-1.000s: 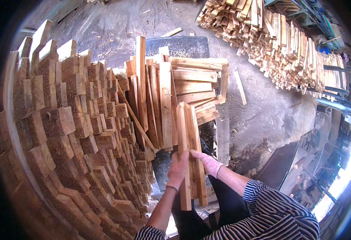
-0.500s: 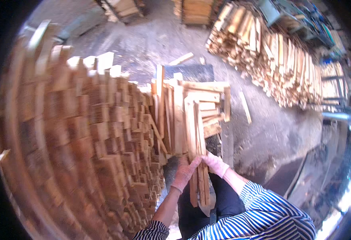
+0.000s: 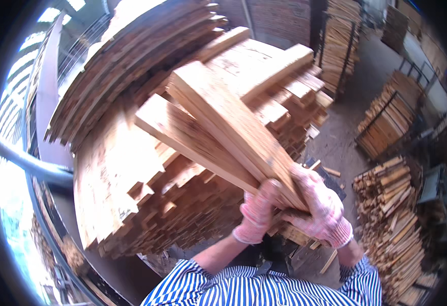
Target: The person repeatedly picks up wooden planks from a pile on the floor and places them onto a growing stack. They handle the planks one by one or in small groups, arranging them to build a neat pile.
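Several wooden boards [image 3: 233, 127] reach up and left from my two hands, raised in front of the large stack of lumber. Their near ends are bunched together, while the far ends fan apart, with one board [image 3: 182, 137] splayed to the left. My left hand [image 3: 258, 211], in a pinkish knit glove, is closed round the near end of the boards from the left. On the other side my right hand [image 3: 323, 204], gloved the same way, grips them, its fingers partly hidden behind the wood.
The big lumber stack [image 3: 106, 178] fills the left and middle, with a higher tier [image 3: 147, 61] at its back. Loose boards [image 3: 279, 71] lie across its top. On the right stand bundled wood piles [image 3: 391, 204] and a wood-filled rack [image 3: 338, 46]. A metal pipe [image 3: 35, 163] runs along the left.
My view has swung from the low pile by my legs up to the top of the big stack. The boards, formerly low before me, are now lifted in both hands and fanned apart.
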Action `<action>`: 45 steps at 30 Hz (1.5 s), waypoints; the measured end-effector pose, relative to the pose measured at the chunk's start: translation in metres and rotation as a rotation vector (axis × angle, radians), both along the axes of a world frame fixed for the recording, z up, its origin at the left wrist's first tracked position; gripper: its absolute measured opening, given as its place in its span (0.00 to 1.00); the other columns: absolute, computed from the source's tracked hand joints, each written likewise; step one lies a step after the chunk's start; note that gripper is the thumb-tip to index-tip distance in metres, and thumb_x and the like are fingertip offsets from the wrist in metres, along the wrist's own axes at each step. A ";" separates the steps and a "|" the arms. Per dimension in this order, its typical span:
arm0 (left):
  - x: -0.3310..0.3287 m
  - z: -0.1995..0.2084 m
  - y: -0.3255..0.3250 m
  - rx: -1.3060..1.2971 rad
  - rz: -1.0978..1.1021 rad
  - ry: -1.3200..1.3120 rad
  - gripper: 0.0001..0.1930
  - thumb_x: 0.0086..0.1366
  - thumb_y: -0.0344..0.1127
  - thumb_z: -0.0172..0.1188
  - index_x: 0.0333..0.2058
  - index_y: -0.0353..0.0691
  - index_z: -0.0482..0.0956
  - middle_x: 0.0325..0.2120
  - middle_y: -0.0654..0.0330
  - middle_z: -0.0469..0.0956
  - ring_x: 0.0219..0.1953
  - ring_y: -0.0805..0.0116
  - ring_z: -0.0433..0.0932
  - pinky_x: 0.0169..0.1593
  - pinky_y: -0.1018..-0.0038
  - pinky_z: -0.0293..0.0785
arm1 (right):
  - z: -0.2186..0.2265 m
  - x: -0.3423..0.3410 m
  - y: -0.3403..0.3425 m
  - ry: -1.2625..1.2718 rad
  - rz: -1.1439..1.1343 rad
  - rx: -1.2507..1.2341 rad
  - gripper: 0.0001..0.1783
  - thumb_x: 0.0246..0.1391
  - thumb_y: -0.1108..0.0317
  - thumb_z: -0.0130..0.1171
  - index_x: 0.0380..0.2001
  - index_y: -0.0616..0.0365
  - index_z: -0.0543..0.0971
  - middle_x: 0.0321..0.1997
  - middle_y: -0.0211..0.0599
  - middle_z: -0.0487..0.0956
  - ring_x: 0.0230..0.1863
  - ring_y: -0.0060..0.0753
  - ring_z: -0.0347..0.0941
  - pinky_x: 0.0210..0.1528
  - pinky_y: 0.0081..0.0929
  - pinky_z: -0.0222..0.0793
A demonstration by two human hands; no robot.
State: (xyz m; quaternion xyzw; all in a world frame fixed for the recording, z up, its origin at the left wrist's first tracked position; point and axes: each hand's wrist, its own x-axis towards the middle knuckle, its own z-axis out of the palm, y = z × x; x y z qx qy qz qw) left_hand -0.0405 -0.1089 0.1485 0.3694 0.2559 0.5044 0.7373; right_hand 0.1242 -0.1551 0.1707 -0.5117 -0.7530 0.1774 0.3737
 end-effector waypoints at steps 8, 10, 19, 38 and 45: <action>-0.121 0.108 0.035 0.001 0.550 -0.005 0.36 0.66 0.63 0.59 0.58 0.37 0.70 0.43 0.50 0.79 0.45 0.56 0.80 0.51 0.59 0.81 | 0.098 -0.101 0.152 0.007 0.224 -0.183 0.44 0.61 0.41 0.54 0.73 0.53 0.58 0.70 0.57 0.66 0.68 0.52 0.66 0.71 0.40 0.58; -0.166 0.107 0.038 0.022 0.579 -0.105 0.35 0.66 0.64 0.58 0.55 0.37 0.69 0.42 0.48 0.79 0.40 0.55 0.81 0.46 0.59 0.82 | 0.120 -0.151 0.198 -0.246 0.160 -0.247 0.44 0.59 0.40 0.52 0.71 0.54 0.60 0.62 0.61 0.73 0.62 0.52 0.72 0.59 0.48 0.70; -0.270 0.133 0.047 -0.033 0.636 -0.045 0.41 0.65 0.74 0.48 0.47 0.33 0.73 0.34 0.51 0.79 0.34 0.56 0.81 0.41 0.60 0.82 | 0.046 -0.331 0.371 -0.466 0.128 -0.099 0.30 0.67 0.45 0.44 0.54 0.61 0.75 0.46 0.60 0.81 0.42 0.65 0.82 0.30 0.69 0.76; -0.312 0.112 0.122 -0.080 0.300 0.099 0.46 0.67 0.75 0.39 0.52 0.29 0.74 0.39 0.46 0.83 0.39 0.51 0.83 0.47 0.63 0.82 | 0.066 -0.314 0.377 -0.678 0.366 0.041 0.15 0.61 0.61 0.57 0.47 0.49 0.85 0.41 0.37 0.87 0.35 0.44 0.85 0.28 0.45 0.82; -0.271 0.149 0.137 -0.283 0.659 0.205 0.46 0.64 0.80 0.39 0.61 0.44 0.70 0.50 0.50 0.78 0.51 0.52 0.77 0.55 0.51 0.77 | 0.155 -0.286 0.198 0.064 0.577 -0.364 0.54 0.50 0.33 0.64 0.74 0.44 0.58 0.67 0.47 0.72 0.64 0.45 0.71 0.65 0.33 0.68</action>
